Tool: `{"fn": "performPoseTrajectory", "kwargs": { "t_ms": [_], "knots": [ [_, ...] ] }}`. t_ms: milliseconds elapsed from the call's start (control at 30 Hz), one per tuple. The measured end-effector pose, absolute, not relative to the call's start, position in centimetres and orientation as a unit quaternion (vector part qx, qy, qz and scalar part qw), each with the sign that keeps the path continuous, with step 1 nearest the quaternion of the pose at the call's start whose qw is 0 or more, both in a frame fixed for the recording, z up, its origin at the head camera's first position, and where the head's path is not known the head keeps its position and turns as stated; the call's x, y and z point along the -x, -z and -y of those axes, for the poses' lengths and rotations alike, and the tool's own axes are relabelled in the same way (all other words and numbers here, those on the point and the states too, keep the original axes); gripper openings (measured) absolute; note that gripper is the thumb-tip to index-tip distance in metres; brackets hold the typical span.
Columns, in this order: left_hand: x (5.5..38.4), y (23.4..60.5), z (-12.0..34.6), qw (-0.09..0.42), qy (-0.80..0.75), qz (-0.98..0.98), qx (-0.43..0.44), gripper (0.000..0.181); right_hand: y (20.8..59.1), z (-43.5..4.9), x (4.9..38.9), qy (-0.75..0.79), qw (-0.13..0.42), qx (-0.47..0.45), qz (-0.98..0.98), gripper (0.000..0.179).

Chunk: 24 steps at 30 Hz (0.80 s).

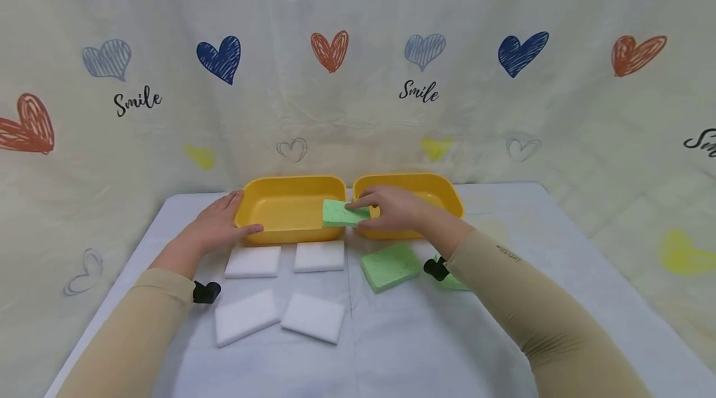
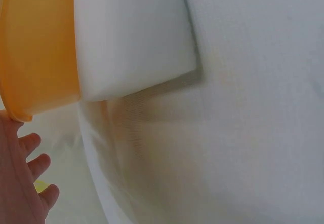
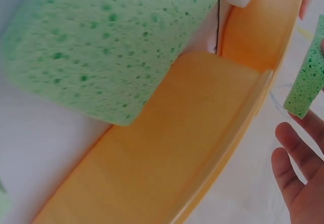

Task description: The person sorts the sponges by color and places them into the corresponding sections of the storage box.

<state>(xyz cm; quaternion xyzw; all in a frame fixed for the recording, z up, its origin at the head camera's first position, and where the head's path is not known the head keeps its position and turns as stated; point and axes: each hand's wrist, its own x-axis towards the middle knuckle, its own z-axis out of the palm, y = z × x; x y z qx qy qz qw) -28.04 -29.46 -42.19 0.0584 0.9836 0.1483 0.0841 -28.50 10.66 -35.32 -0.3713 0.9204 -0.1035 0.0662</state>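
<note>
My right hand (image 1: 394, 208) pinches a pale green sponge (image 1: 334, 213) between thumb and fingers, above the neighbouring rims of two yellow trays. In the right wrist view the held sponge (image 3: 305, 79) is tilted on edge, partly cut off by the frame. My left hand (image 1: 215, 224) rests against the left end of the left yellow tray (image 1: 279, 212), thumb at its front, fingers spread along the outside. Behind my right hand stands the right yellow tray (image 1: 433, 191), its inside partly hidden.
Several white sponge blocks (image 1: 253, 262) lie in two rows before the left tray. A green sponge (image 1: 390, 266) lies before the right tray; another green sponge (image 1: 452, 283) is mostly under my right forearm. A cloth with printed hearts (image 1: 330, 51) hangs behind the table.
</note>
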Motion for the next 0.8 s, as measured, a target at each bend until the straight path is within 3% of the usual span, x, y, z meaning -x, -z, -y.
{"fn": "performPoseTrajectory", "kwargs": {
  "t_ms": [500, 800],
  "knots": [
    [27.9, 42.5, 29.5, 0.09, -0.157, -0.982, -0.045, 0.119, 36.0, -2.5, 32.5, 0.068, 0.101, 0.364, -0.923, 0.043],
    [28.1, 42.5, 29.1, 0.081, -0.144, -0.985, -0.045, 0.12, 37.2, 2.4, 32.8, 0.072, 0.144, 0.321, -0.933, 0.039]
  ]
}}
